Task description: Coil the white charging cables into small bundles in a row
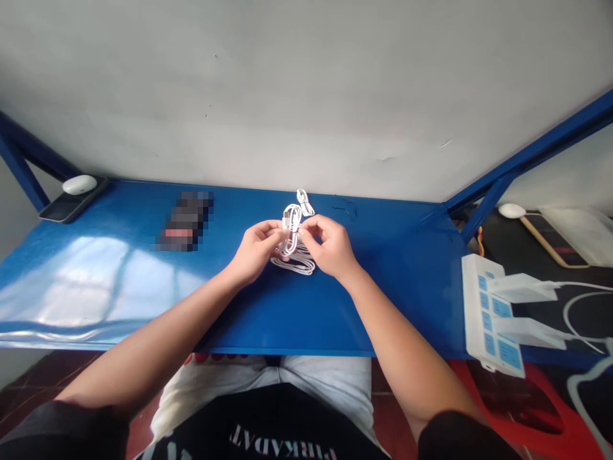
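A coiled white USB cable [293, 217] is held up between my two hands, over the middle of the blue table [287, 319]. My left hand [258, 248] pinches the coil from its left side, near a metal plug. From the right, the thumb and forefinger of my right hand [330, 243] close on the coil's middle, at what looks like a thin dark tie. Below lie more coiled white cables [299, 265], partly hidden by the held one. Farther back, against the wall, rests another small bundled white cable [305, 203].
A blurred-out dark object [186, 220] lies to the left. Past it, a phone [74, 203] carries a white oval item [80, 184]. Thin dark strands [347, 207] lie at back right. A white power strip [488, 313] with plugged-in chargers stands at the right edge.
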